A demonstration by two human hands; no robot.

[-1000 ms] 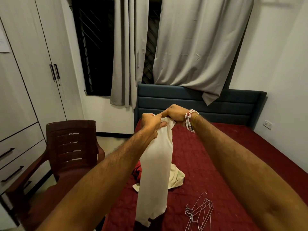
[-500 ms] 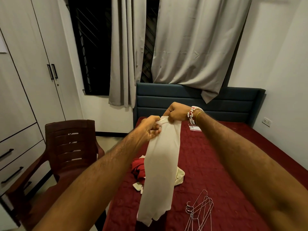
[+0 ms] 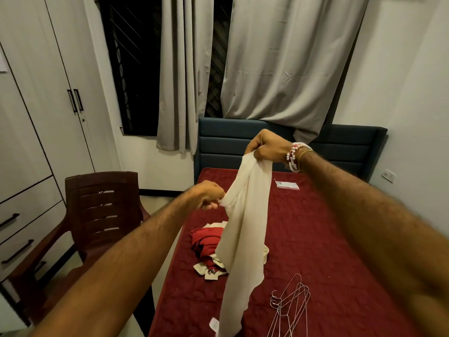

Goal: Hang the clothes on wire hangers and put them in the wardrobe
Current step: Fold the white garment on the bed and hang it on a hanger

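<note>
Red quilted bedding covers the bed (image 3: 328, 239), whose near end runs out of the bottom of the view. Closest on it lies a bundle of wire hangers (image 3: 290, 310), their lower ends cut off by the frame edge, so how many there are cannot be told. Just left of them hangs a cream garment (image 3: 243, 227); its bottom hem also leaves the view. Behind the cloth sits a heap of red and cream clothes (image 3: 206, 244), partly hidden by it. A dark brown plastic chair (image 3: 102, 203) stands left of the bed. The left hand (image 3: 209, 195) pinches a bunched fold at the garment's left side, fingertips tucked out of sight under the palm. Higher and farther, the right hand (image 3: 266, 149), beaded bracelets (image 3: 292, 156) at its wrist, is clenched around the garment's top, holding it up above the bed. What kind of garment it is cannot be made out. A flat clear packet (image 3: 286, 184) lies near the blue headboard (image 3: 340, 147). Grey curtains (image 3: 286, 64) partly cover a dark barred window (image 3: 136, 69); the white wardrobe (image 3: 48, 93) at left is closed.
</note>
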